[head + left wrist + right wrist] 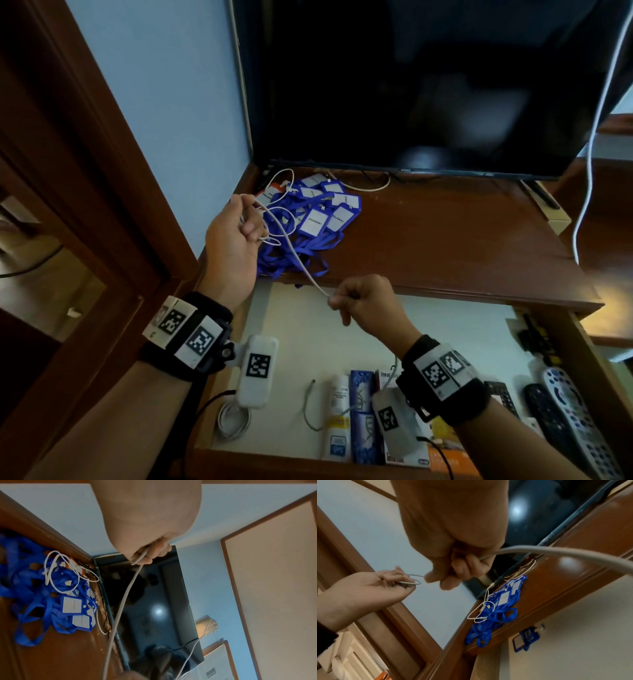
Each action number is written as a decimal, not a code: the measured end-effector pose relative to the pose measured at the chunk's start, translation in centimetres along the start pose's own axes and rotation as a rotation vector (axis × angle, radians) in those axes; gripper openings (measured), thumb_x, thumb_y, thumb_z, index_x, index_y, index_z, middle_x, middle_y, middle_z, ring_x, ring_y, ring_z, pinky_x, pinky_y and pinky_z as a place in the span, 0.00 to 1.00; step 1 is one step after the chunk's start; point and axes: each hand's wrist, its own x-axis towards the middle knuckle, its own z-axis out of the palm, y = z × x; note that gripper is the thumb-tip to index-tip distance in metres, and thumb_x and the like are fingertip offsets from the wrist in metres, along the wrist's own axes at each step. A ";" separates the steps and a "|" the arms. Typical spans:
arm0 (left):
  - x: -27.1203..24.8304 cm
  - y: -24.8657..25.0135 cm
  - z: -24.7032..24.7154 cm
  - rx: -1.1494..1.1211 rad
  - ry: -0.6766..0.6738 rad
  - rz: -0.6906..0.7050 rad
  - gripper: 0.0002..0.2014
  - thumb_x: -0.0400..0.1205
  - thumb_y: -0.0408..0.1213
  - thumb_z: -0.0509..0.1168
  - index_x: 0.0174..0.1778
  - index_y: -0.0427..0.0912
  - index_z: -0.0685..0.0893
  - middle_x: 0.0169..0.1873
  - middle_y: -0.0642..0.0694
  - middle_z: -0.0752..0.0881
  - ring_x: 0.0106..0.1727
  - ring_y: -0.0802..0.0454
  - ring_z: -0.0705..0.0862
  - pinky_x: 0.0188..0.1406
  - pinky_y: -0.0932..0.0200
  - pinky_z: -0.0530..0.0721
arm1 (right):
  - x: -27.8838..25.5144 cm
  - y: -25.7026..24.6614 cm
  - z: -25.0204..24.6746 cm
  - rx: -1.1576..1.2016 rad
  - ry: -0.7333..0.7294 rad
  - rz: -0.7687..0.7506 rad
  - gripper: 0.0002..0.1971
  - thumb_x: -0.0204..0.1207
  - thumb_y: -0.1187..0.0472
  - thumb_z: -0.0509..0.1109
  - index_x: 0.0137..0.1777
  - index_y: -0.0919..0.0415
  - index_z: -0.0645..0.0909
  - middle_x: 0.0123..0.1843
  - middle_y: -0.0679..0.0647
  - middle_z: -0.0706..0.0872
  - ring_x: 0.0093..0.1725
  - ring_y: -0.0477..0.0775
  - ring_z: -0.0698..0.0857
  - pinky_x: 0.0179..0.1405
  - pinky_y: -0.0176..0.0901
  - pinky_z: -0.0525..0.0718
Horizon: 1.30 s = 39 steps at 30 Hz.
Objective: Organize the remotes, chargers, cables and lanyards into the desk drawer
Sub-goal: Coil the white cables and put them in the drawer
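The TV (428,85) stands dark at the back of a brown wooden desk (445,240), and everything else is placed from it. Behind the TV and to its left the wall (164,120) is pale blue, with dark wood trim (85,154) further left. A white cord (596,137) hangs down past the TV's right edge.

In front of the TV's left corner, on the desk, lies a heap of blue lanyards (308,226) with white badge cards, and a thin white cable (284,181) loops over the back of the heap.

Below the TV, under the desk's front edge, the drawer (462,325) is pulled out, its floor lined pale. Along its front lie 1 coiled white cable (233,421), a loose grey cable (308,407) and several small boxes (363,414). At the drawer's right end, under the TV's right corner, are remotes (568,411), dark and pale ones side by side.

The left hand (233,240) is raised in front of the TV's left corner, just before the lanyards, fingers curled round small loops of a grey-white cord (294,253). From there the cord runs taut down to the right hand (366,305), which is over the drawer's back edge, below the TV's left half, fist closed and pinching the cord between thumb and fingers. In the right wrist view the cord passes out of the fist and sweeps off to the right.
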 end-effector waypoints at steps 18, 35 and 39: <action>-2.7 -0.9 0.1 0.491 -0.361 -0.217 0.18 0.88 0.42 0.52 0.40 0.38 0.81 0.30 0.39 0.83 0.30 0.49 0.82 0.36 0.56 0.80 | 1.1 -5.5 -2.4 0.427 -0.138 -0.159 0.16 0.86 0.65 0.58 0.38 0.66 0.80 0.23 0.57 0.80 0.19 0.48 0.72 0.20 0.34 0.70; -3.8 -1.0 1.7 0.103 -0.453 -0.513 0.16 0.83 0.47 0.55 0.32 0.43 0.77 0.19 0.50 0.64 0.17 0.55 0.64 0.33 0.60 0.71 | 0.6 -4.8 -2.0 0.504 0.137 -0.059 0.14 0.85 0.63 0.62 0.38 0.67 0.80 0.26 0.58 0.81 0.26 0.57 0.77 0.24 0.40 0.77; -3.9 -0.7 1.3 0.073 -0.522 -0.550 0.16 0.81 0.47 0.57 0.29 0.44 0.76 0.20 0.50 0.63 0.18 0.56 0.62 0.35 0.60 0.73 | 0.5 -4.9 -2.6 0.463 0.148 -0.127 0.15 0.84 0.64 0.63 0.38 0.72 0.80 0.22 0.50 0.74 0.22 0.47 0.67 0.20 0.34 0.66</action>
